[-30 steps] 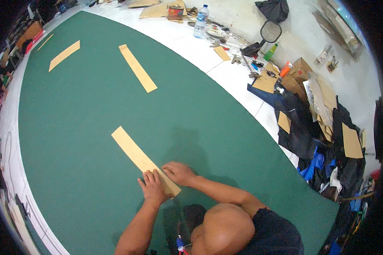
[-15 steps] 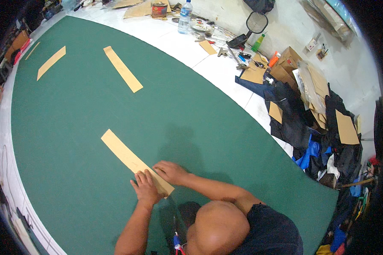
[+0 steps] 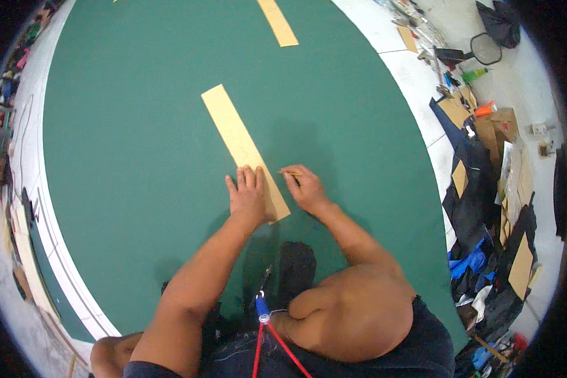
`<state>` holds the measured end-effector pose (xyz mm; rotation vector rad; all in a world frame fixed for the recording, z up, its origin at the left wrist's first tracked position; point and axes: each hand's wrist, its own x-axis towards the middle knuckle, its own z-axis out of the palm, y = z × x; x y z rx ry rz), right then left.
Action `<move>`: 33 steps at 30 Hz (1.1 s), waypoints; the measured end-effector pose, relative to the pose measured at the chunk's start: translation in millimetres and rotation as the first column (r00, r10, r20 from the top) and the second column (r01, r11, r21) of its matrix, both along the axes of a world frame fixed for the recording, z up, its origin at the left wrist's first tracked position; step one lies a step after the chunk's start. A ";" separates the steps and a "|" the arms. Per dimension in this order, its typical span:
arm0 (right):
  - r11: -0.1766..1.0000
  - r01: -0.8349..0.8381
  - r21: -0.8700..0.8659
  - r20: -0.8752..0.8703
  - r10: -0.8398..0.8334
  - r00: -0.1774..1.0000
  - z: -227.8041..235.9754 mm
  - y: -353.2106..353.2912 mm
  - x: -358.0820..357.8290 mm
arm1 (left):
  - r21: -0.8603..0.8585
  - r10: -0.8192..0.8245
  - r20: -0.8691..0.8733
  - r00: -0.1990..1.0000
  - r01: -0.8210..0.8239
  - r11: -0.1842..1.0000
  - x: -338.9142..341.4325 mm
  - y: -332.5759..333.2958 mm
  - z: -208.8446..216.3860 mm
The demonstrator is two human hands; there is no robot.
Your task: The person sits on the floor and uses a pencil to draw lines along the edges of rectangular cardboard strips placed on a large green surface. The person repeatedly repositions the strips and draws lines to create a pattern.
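Note:
A long tan cardboard strip (image 3: 233, 129) lies at a slant on a wide sheet of green fabric (image 3: 138, 157). My left hand (image 3: 248, 196) rests flat across the strip's near part, fingers stretched out and pointing away from me. Just off the strip's right edge, my right hand (image 3: 307, 190) pinches a thin yellow-brown stick (image 3: 288, 172), which looks like a pencil. Its tip points left toward the strip and stays apart from it. Another tan cardboard strip (image 3: 280, 24) lies farther off on the fabric, partly cut by the upper edge of the view.
White tiles (image 3: 409, 69) border the fabric. Along the right wall lie dark cloth (image 3: 469, 208), a cardboard box (image 3: 504, 123), a green bottle (image 3: 474, 75) and a racket-shaped mesh tool (image 3: 486, 49). A red cord (image 3: 258, 349) with a blue clip hangs in front of me.
The view has turned and tilted down, so the strips appear higher. My right hand has moved off the strip's edge to the right, and the stick now shows. My left hand stays on the strip.

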<state>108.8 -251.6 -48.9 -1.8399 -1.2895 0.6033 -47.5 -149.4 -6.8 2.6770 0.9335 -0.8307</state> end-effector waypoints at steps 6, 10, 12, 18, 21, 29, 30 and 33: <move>0.994 -0.104 0.016 0.050 0.103 0.993 4.1 -1.9 -4.5 | 0.111 -0.010 0.081 0.997 0.001 0.994 -8.0 -5.8 -18.6; 0.987 -0.150 -0.054 0.121 0.156 0.980 5.9 -0.3 -1.3 | 0.076 -0.012 0.087 0.996 0.006 0.997 -3.8 -7.8 -13.0; 0.986 -0.161 -0.050 0.151 0.166 0.974 5.8 -1.3 3.0 | 0.026 -0.015 0.045 0.999 0.014 1.000 4.8 -7.0 4.9; 0.948 -0.317 -0.008 0.322 0.303 0.897 5.5 -3.2 3.3 | 0.030 0.004 0.054 0.999 -0.006 1.000 1.8 -6.7 -0.3; 0.864 -0.456 -0.213 0.327 0.503 0.800 14.4 -19.2 5.4 | 0.003 0.023 0.054 0.998 -0.023 1.000 -1.6 -4.5 -5.9; 0.809 -0.540 -0.233 0.263 0.587 0.766 28.7 -67.8 3.1 | -0.046 0.040 0.038 0.998 -0.038 0.998 5.6 -4.4 2.6; 0.821 -0.533 -0.202 0.266 0.570 0.777 26.8 -70.4 3.8 | -0.047 0.041 0.046 0.998 -0.038 0.998 5.9 -5.0 2.0; 0.817 -0.519 -0.251 0.181 0.566 0.804 24.7 -54.3 -4.7 | -0.020 0.050 0.007 0.999 -0.050 0.999 -6.1 0.2 3.0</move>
